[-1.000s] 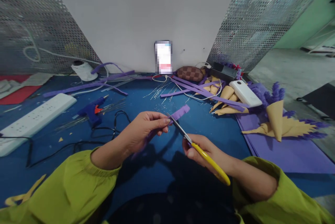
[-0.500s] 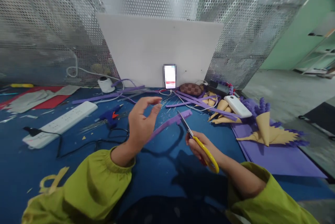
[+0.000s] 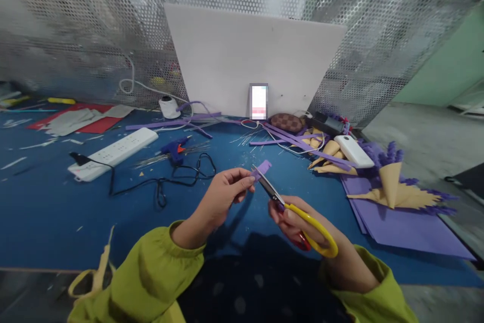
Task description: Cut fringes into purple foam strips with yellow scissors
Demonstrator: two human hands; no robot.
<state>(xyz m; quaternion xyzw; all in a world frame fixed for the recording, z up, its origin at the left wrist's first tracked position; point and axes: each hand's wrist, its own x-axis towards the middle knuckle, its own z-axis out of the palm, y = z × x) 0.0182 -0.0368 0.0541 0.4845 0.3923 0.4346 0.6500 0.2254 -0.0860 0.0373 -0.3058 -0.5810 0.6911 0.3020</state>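
Note:
Between its thumb and fingers my left hand (image 3: 230, 192) pinches a purple paper strip (image 3: 263, 167), whose end sticks out toward the upper right. My right hand (image 3: 298, 217) grips a pair of scissors (image 3: 312, 224) with one yellow and one red handle loop. The scissor blades point up and left and lie against the strip, close to my left fingertips. Whether the blades are cutting into the paper cannot be made out. The rest of the strip is hidden by my hands.
A blue glue gun (image 3: 176, 150) with a black cord lies left, beside a white power strip (image 3: 113, 154). A phone (image 3: 258, 102) leans on a white board (image 3: 242, 51). At right are purple sheets (image 3: 416, 232), a paper-wrapped flower bunch (image 3: 391, 184) and a white power bank (image 3: 354, 151).
My left hand was open and raised; now it has come down and pinches the strip. The scissors are nearer and turned more across the strip. The view has shifted slightly.

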